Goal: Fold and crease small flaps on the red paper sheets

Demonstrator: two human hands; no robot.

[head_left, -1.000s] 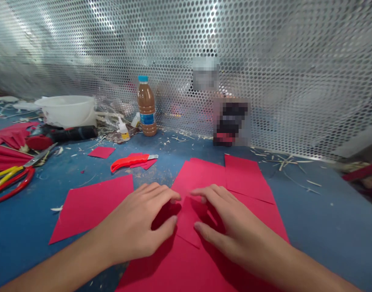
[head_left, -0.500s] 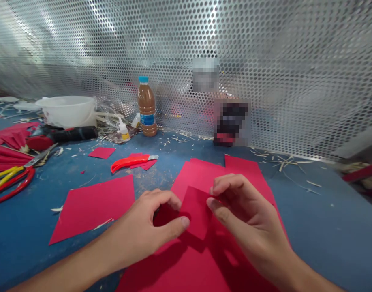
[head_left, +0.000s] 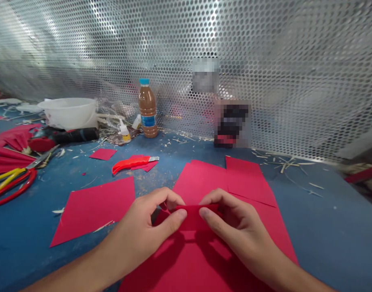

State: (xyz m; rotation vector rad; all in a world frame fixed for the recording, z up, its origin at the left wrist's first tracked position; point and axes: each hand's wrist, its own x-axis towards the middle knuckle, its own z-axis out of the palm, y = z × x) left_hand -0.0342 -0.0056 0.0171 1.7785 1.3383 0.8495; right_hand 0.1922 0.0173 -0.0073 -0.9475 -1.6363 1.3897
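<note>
Head cam, close abv fingers [head_left: 218,195], looks fwd/down twd perf. wall [head_left: 174,44].

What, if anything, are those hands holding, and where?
A small red paper piece: the left hand and right hand pinch its upper edge between thumb and fingers.

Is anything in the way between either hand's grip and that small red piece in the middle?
Nothing visible: the left hand and right hand both pinch the small red piece directly, near its upper edge. The red-handled knife lies beyond the left hand, clear of both.
</note>
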